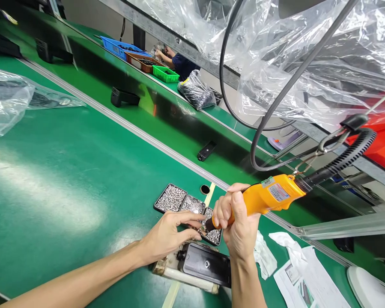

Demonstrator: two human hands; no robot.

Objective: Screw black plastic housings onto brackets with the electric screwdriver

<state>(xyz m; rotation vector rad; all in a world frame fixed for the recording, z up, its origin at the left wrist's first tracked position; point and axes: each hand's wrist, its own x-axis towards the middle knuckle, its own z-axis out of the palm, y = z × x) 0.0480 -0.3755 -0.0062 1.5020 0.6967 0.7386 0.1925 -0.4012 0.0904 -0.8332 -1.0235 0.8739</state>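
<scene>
My right hand [235, 218] is wrapped around an orange electric screwdriver [263, 199], which hangs from a hook and cable and tilts down to the left. Its dark nose points at the right-hand tray of small metal screws [215, 236]. At the tip of the screwdriver, my left hand [176, 231] has thumb and fingers brought together; anything between them is too small to make out. Just below lies a black plastic housing [205, 263] with a round hole, seated in a worn, light-coloured fixture [189, 276]. My right wrist covers the housing's right end.
Two more trays of small metal parts, a left one [171, 197] and a middle one [192, 204], adjoin. Behind the metal rail [141, 130], black parts [124, 97] lie on a green belt. Papers [311, 278] lie right; plastic bags [9, 98] left. A co-worker's arm [169, 60] shows beyond.
</scene>
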